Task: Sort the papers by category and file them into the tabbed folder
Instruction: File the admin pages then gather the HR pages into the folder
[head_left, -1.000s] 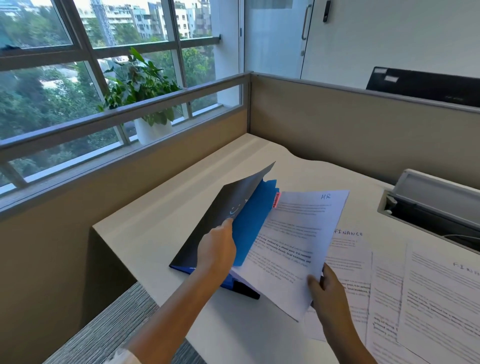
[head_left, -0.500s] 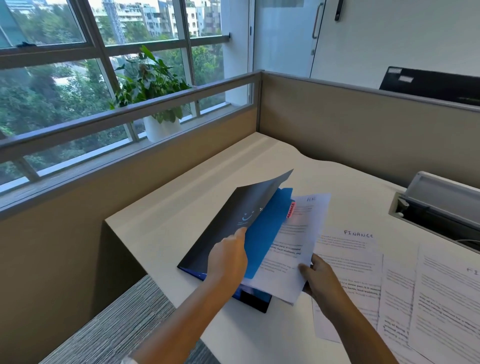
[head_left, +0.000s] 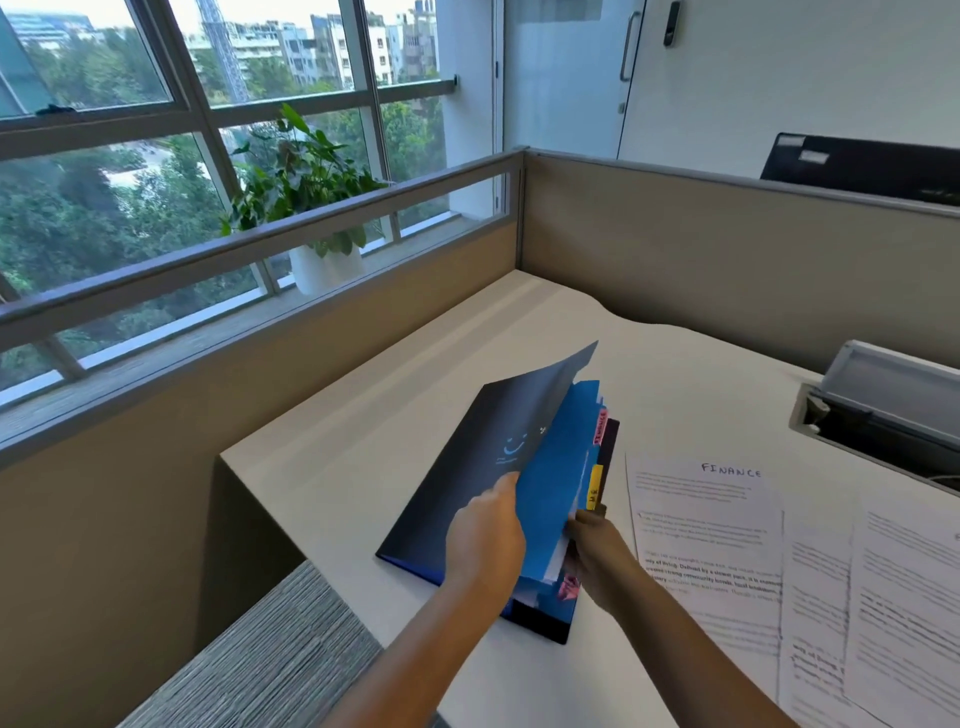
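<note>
A dark tabbed folder (head_left: 483, 457) lies on the white desk (head_left: 332, 467), its front cover and a blue divider (head_left: 550, 483) lifted. My left hand (head_left: 485, 535) pinches the cover and blue divider and holds them up. My right hand (head_left: 597, 551) reaches in under the divider at the folder's right edge; its fingertips are hidden among the sheets, where a thin white paper edge (head_left: 558, 558) shows. A pink tab (head_left: 601, 426) and a yellow tab (head_left: 594, 486) stick out on the right. A sheet headed FINANCE (head_left: 706, 514) lies to the right.
More printed sheets (head_left: 883, 597) overlap at the right edge of the desk. An open grey cable box (head_left: 883, 415) sits at the back right. Beige partition walls (head_left: 727, 260) enclose the desk behind and on the left. A potted plant (head_left: 311, 197) stands beyond, by the window.
The HR sheet held by my right hand slid left into the folder under the blue divider and is now almost fully hidden. My left hand kept the cover raised.
</note>
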